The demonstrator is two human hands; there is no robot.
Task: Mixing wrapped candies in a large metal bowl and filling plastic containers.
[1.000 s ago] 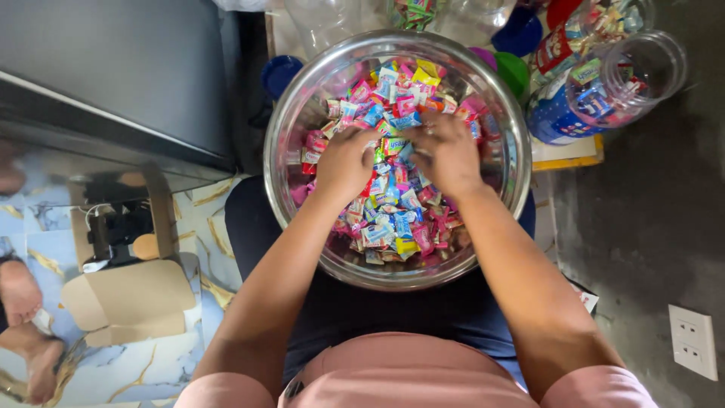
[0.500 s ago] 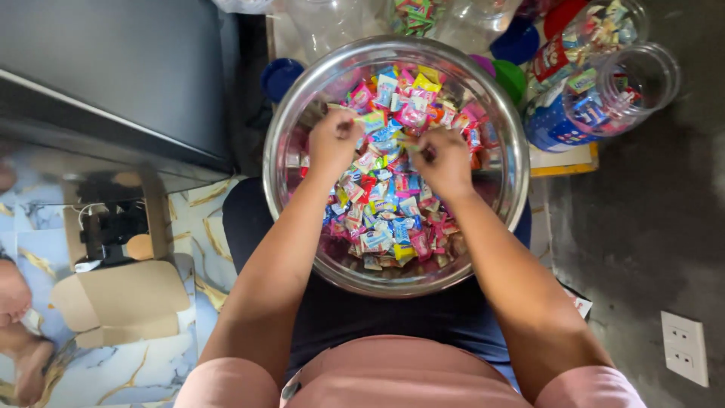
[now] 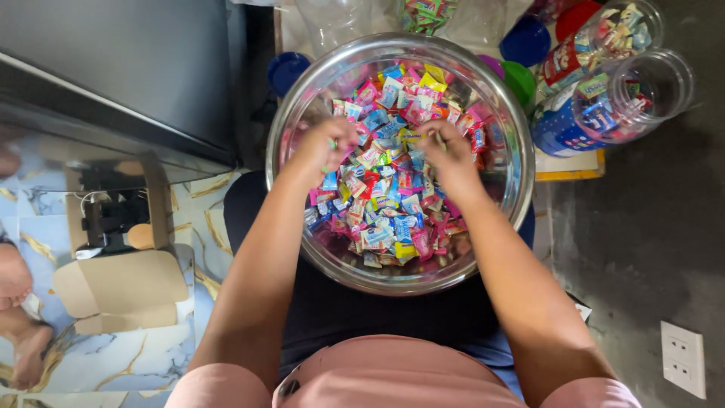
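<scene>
Wrapped candies (image 3: 389, 177) fill a big shiny metal bowl (image 3: 507, 136) that rests on the person's lap, just in front of a row of jars. The left hand (image 3: 325, 147) and the right hand (image 3: 451, 155) are both sunk into the heap, so the step in hand looks like mixing or sorting through the sweets. The left hand is curled into a loose fist with something green showing between its fingers, probably a candy or two. The right hand's fingers are bent down into the pile; whether they grip anything I cannot tell. Any next lift would call for a light pinch, since the wrappers look slick and loose. The candies are small and flat, in pink, blue, yellow and white wrappers, lying every which way. A clear plastic jar (image 3: 638, 94) lies on its side near the bowl's right rim, and an open cardboard box (image 3: 117, 283) sits on the marbled floor to the left.
</scene>
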